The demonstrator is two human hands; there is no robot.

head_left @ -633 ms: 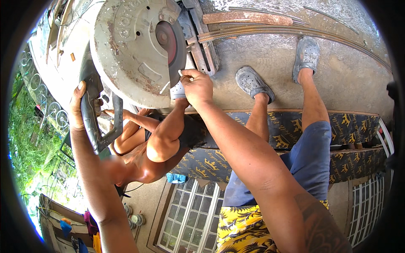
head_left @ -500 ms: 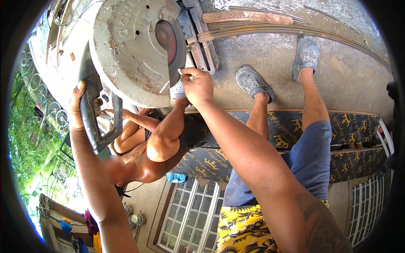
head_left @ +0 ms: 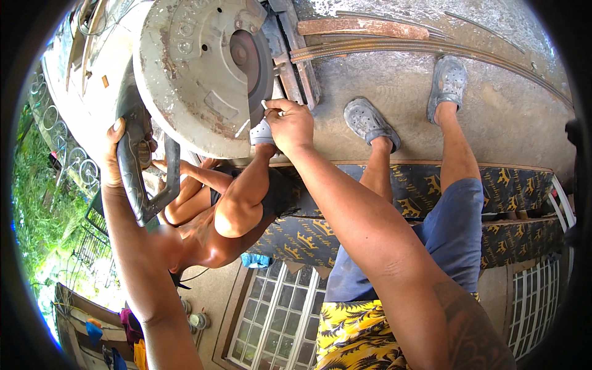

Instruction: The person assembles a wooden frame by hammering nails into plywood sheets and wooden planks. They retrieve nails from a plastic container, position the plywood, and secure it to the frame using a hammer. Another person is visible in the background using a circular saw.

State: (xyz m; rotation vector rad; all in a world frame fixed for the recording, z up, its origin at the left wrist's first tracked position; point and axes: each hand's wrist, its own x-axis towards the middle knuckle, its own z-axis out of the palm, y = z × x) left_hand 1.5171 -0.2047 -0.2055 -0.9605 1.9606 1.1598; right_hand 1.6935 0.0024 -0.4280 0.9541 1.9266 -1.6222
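My left hand point(head_left: 116, 154) grips the dark handle point(head_left: 137, 185) of a cut-off saw with a big, worn grey blade guard point(head_left: 191, 80). Its reddish-brown disc point(head_left: 250, 61) shows at the guard's right edge. My right hand point(head_left: 290, 126) is right beside the disc, fingers pinched on a small light-coloured piece point(head_left: 265, 105). What lies under that hand is hidden.
Rusty flat bars point(head_left: 364, 28) and long curved rods point(head_left: 419, 49) lie on the concrete past the saw. One person crouches close under my arms point(head_left: 228, 209). Another stands in blue shorts point(head_left: 453, 228) and grey clogs point(head_left: 367, 120). A window grille point(head_left: 277, 320) and dark patterned cloth point(head_left: 512, 182) are nearby.
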